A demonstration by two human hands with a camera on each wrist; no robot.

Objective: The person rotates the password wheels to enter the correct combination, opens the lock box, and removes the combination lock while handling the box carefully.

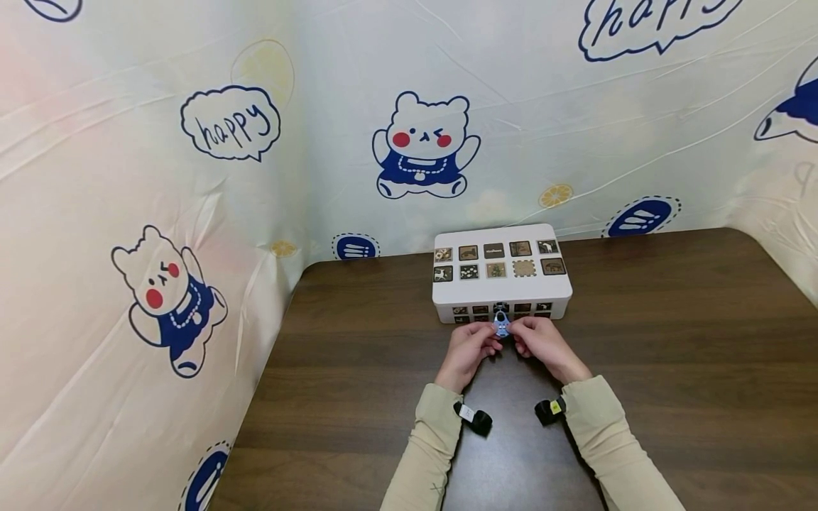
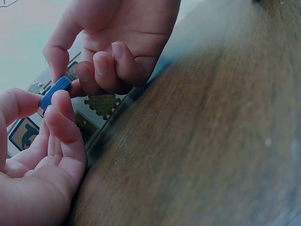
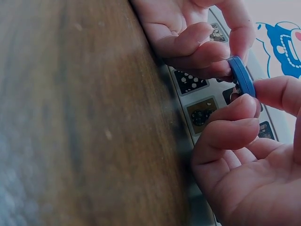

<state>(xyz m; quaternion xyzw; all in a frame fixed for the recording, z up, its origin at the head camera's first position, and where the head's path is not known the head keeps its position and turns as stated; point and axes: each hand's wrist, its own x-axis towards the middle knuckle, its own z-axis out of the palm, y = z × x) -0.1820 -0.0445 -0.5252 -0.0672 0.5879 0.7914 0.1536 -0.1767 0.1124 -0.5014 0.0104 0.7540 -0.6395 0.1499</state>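
A small blue padlock (image 1: 502, 328) is at the middle of the front side of a white box (image 1: 501, 289), close against its clasp (image 1: 501, 307). My left hand (image 1: 469, 348) pinches the padlock's left edge between thumb and fingertips. From the other side, my right hand (image 1: 543, 344) pinches its right edge the same way. Both wrist views show the padlock's blue body (image 2: 55, 94) edge-on between the fingertips, with the other fingers curled beneath. Part of its far side is hidden by the fingers in the right wrist view.
The box has several small square pictures on its lid and front. It stands near the back of a dark brown wooden table (image 1: 345, 397). A cloth printed with bears (image 1: 422, 170) hangs behind and to the left. Black straps with small devices (image 1: 481, 424) sit at both wrists.
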